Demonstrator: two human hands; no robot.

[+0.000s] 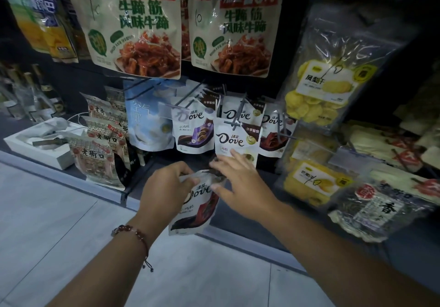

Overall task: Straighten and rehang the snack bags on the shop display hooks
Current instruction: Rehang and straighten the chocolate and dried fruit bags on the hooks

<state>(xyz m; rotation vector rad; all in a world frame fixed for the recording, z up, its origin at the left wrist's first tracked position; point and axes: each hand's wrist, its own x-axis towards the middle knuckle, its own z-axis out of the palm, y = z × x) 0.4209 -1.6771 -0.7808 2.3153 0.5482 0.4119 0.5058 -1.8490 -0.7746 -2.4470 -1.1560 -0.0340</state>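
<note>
Head view, the only one supplied: the left hand [166, 185] pinches the top edge of a loose Dove bag [195, 208] with red and brown print, held off the hooks, low in front of the display and hanging over the floor edge of the rack; the right hand [234, 179] lies across the bag's upper right corner, fingers spread and fairly straight, touching rather than gripping so far as the blur allows.

Step in hand, as judged: the bag is off its hook and is being squared up before rehanging; the hang hole is hidden under the fingers, so its position cannot be confirmed.

Next move, as judged: lift the bag to the row of hung Dove bags [234, 137] just above, find a hook with a free tip, and thread the hole onto it; the matching red bag [273, 135] at the right of that row suggests the likely hook.

Edges and room: several grey hook prongs [232, 123] jut forward and overlap the bag tops, tightly spaced; the dried fruit packs [323, 92] crowd the right side; the beef tendon bags [232, 30] overhang from above; open room lies only below and toward the person, over the pale floor [59, 223].
</note>
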